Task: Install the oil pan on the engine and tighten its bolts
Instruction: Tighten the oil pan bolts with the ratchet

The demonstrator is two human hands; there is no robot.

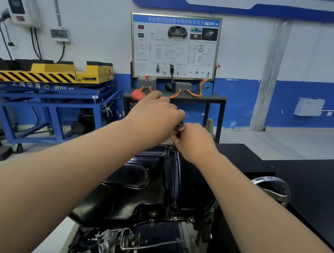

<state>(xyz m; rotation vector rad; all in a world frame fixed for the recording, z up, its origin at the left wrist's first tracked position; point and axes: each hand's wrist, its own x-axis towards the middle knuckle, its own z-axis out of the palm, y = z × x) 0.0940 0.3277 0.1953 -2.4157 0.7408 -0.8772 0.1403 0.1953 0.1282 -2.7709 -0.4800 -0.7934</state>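
The black oil pan (136, 186) lies on the engine (115, 245) in front of me, with several bolts (174, 219) showing along its near flange. My left hand (155, 113) grips the handle of a ratchet wrench whose orange end (137, 94) sticks out, blurred, past my fingers. The ratchet's metal head (180, 126) shows between both hands. My right hand (193, 140) curls round the socket shaft (173, 143) that stands on a bolt at the pan's far edge. The bolt itself is hidden.
A chrome handwheel (273, 189) sits right of the engine beside a black worktable (309, 179). Behind stand a training board on a dark stand (174, 46) and a blue frame carrying a yellow striped unit (45, 75).
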